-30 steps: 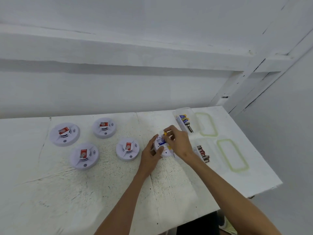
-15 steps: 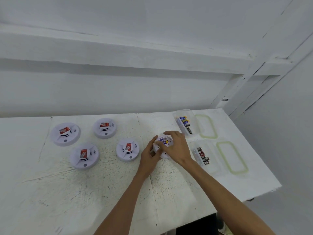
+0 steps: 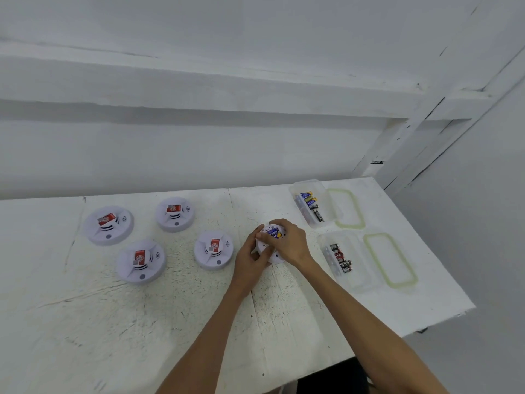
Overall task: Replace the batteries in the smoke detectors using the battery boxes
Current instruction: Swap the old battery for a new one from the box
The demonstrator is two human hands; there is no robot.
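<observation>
Head view
Left hand: your left hand (image 3: pixel 250 257) gripped the 9 o'clock edge of the open smoke detector (image 3: pixel 276 257), fingers curled.
Right hand: your right hand (image 3: pixel 289 243) curled over its top from 3 o'clock, holding it, thumb beside the blue batteries (image 3: pixel 273 232) inside.
Detector place: mid-table (image 3: pixel 113 322), between your hands.
Others: four more detectors (image 3: pixel 213 249) lay toward 9 o'clock.
Battery boxes: far box (image 3: pixel 331 206) at 1 o'clock, near box (image 3: pixel 360 268) at 3 o'clock, both uncovered.

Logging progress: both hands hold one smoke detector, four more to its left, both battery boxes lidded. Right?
No: the head view shows the far battery box and near battery box open, lids lying beside them. The left hand and right hand hold the smoke detector.
</observation>
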